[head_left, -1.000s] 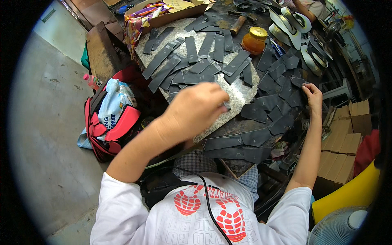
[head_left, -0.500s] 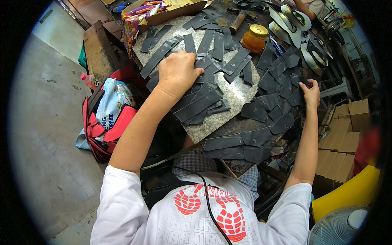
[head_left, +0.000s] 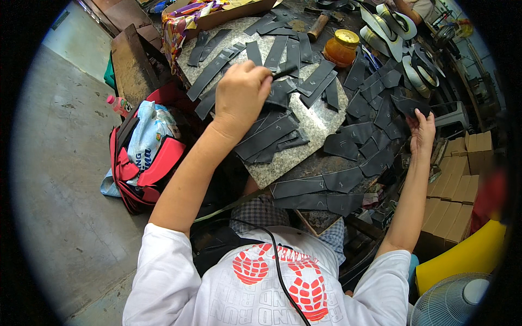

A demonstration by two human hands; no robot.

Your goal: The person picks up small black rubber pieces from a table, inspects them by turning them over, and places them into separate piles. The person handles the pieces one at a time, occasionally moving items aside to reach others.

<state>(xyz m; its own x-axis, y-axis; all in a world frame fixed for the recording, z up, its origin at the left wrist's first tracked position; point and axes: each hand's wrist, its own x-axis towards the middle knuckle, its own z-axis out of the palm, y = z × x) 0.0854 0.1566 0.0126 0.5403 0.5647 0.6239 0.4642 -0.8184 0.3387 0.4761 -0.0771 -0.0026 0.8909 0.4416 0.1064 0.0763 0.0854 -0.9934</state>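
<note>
Above the speckled stone slab point(head_left: 318, 122), my left hand point(head_left: 243, 91) is closed on a black leather strip point(head_left: 285, 71), which juts out to the right past the thumb and is seen nearly edge-on. Under and around that hand, several black strips point(head_left: 266, 136) with pale marks lie in overlapping piles. Out at the right, my right hand point(head_left: 422, 130) pinches a wider black leather piece point(head_left: 409, 105) between thumb and fingers. Beside it, several cut black pieces point(head_left: 359, 133) with pale marks overlap on the dark worktable.
A jar of amber stuff with a yellow lid point(head_left: 341, 48) and a hammer point(head_left: 318, 27) are at the back. White-and-black curved shoe parts point(head_left: 380, 32) stand at the back right. Cardboard boxes point(head_left: 451, 185), a fan point(head_left: 454, 301) and a red bag point(head_left: 163, 168) flank me.
My left hand has lifted off the pile with a strip now showing in its grip. My right hand has raised its black piece and turned up, moving slightly right.
</note>
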